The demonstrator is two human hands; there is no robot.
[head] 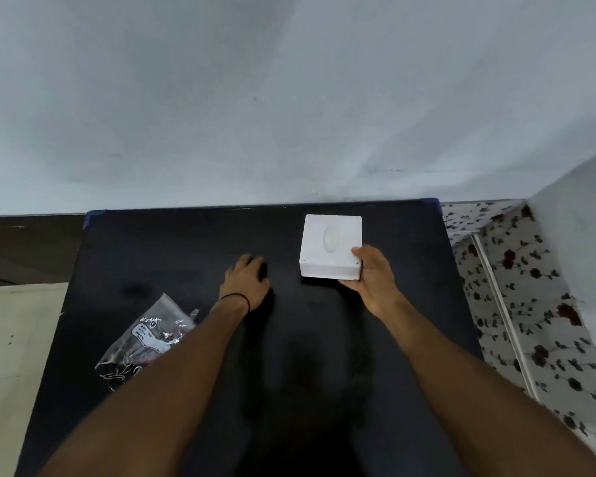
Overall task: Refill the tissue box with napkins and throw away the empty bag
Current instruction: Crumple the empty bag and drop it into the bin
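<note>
A white square tissue box [330, 244] with an oval slot on top stands on the black table [186, 242], right of centre near the far edge. My right hand [374, 275] grips the box's near right corner, thumb on its lid. My left hand [246, 280] rests palm-down on the table to the left of the box, fingers curled, holding nothing that I can see. A crumpled clear plastic bag [148, 335] with a white label lies flat near the table's left edge, partly hidden by my left forearm.
A plain pale wall rises right behind the table. A cloth with a dark flower print [516, 304] covers something to the right of the table. Pale floor [18, 339] shows on the left.
</note>
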